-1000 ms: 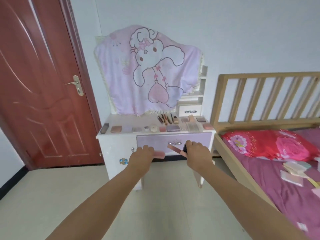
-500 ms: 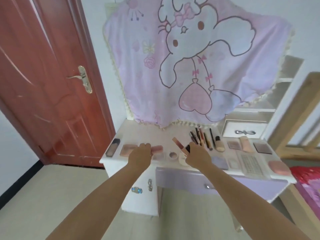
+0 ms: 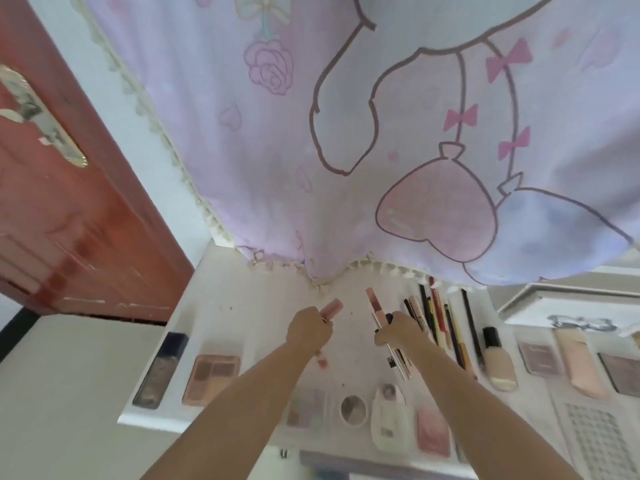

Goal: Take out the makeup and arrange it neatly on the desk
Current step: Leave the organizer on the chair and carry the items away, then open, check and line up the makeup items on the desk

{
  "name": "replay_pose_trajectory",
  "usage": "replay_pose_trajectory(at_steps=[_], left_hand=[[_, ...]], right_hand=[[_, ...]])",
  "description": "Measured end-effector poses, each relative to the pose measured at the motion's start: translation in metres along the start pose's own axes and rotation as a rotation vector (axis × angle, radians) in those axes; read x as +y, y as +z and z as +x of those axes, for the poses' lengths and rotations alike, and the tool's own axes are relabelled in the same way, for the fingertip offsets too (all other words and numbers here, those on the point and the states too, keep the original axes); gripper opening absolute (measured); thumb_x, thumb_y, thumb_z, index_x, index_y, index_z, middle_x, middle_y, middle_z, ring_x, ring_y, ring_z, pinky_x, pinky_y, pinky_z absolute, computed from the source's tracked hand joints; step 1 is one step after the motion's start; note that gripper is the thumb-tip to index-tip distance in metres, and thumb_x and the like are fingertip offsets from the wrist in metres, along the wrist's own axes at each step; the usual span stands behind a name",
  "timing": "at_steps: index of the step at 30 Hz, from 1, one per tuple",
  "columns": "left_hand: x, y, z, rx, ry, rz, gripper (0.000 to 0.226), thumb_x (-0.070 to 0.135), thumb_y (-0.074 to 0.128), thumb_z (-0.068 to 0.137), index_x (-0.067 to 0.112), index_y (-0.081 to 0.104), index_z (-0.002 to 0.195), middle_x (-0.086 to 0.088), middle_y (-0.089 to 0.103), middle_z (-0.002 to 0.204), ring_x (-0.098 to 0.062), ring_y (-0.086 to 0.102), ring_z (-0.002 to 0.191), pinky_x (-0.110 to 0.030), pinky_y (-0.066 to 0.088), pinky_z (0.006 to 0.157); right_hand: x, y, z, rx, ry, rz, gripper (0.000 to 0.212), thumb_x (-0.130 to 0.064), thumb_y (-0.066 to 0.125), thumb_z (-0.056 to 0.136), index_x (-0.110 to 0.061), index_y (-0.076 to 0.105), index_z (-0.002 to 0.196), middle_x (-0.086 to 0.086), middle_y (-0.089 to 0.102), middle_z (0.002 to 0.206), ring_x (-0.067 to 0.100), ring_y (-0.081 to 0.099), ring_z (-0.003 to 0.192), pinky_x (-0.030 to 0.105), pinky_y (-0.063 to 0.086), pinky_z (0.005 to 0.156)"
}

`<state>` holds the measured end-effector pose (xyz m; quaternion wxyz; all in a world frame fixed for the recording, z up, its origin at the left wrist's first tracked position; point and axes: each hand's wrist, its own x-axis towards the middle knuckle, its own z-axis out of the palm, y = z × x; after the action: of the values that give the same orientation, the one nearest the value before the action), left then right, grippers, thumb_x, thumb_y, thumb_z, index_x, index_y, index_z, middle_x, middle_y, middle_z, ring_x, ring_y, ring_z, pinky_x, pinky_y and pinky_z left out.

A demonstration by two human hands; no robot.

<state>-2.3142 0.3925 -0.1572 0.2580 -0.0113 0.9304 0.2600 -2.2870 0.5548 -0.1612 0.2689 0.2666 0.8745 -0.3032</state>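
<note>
Pink and white fill most of the view: a big pale pink cloth w/ a cartoon bunny [image 3: 398, 140] hangs over the back of the white desk [image 3: 239, 289]. Both hands are held out over the desk top. Left hand [image 3: 308, 329] is curled round a small pink tube [image 3: 331, 308], which sticks up past the fingers, w/ more pink showing under the hand. Right hand [image 3: 398, 329] is curled round a few thin sticks, incl. a pink lipstick tube [image 3: 375, 303] pointing up and thin pencils [image 3: 394, 358] poking out below the hand. Just right of that hand lies a row of long brushes & pencils [image 3: 440, 317] side by side, then a cream bottle w/ a black cap [image 3: 497, 358]. Near the front edge sit a dark flat case [image 3: 161, 368], a brown eyeshadow box [image 3: 212, 377], a small round pot [image 3: 353, 408], a white pouch-shaped bottle [image 3: 388, 420] and a pink square compact [image 3: 433, 431]. Red-brown door [image 3: 62, 209] is on the left.
</note>
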Motion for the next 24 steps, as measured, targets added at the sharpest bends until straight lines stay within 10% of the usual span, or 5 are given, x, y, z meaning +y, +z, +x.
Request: replay_pose_trajectory(at_steps=[5, 8, 13, 24], left_hand=[[0.021, 0.012, 0.071, -0.172, -0.195, -0.203, 0.027, 0.029, 0.046, 0.092, 0.004, 0.054, 0.093, -0.005, 0.056, 0.080, -0.015, 0.054, 0.047, -0.022, 0.051, 0.047], [0.032, 0.028, 0.090, -0.211, -0.187, -0.199, 0.029, 0.033, 0.048, 0.091, 0.013, 0.047, 0.071, -0.005, 0.056, 0.076, -0.020, 0.058, 0.056, -0.027, 0.053, 0.062], [0.041, 0.044, 0.093, -0.131, -0.113, -0.188, 0.050, 0.057, 0.048, 0.083, 0.009, 0.051, 0.098, -0.008, 0.056, 0.098, -0.022, 0.058, 0.074, -0.024, 0.045, 0.049], [-0.013, -0.002, 0.078, -0.134, 0.151, 0.002, 0.038, 0.024, 0.048, 0.092, 0.006, 0.045, 0.125, -0.013, 0.043, 0.128, -0.025, 0.048, 0.113, -0.029, 0.040, 0.093]], right_hand=[[-0.006, 0.001, 0.065, 0.045, 0.023, 0.125, 0.022, -0.006, 0.057, 0.076, -0.011, 0.038, 0.067, -0.001, 0.040, 0.063, 0.015, 0.045, 0.060, 0.022, 0.030, 0.044], [-0.008, 0.002, 0.080, 0.088, 0.037, 0.133, 0.019, -0.009, 0.058, 0.077, -0.009, 0.041, 0.085, -0.003, 0.042, 0.065, 0.021, 0.049, 0.072, 0.024, 0.035, 0.051], [-0.001, 0.011, 0.087, 0.178, 0.048, 0.272, 0.026, -0.005, 0.060, 0.075, -0.004, 0.046, 0.098, 0.009, 0.055, 0.088, 0.021, 0.053, 0.074, 0.026, 0.042, 0.057], [-0.008, 0.018, 0.043, 0.524, -0.177, 0.009, 0.042, -0.004, 0.057, 0.082, 0.011, 0.045, 0.119, 0.026, 0.051, 0.115, 0.036, 0.044, 0.110, 0.035, 0.033, 0.094]])
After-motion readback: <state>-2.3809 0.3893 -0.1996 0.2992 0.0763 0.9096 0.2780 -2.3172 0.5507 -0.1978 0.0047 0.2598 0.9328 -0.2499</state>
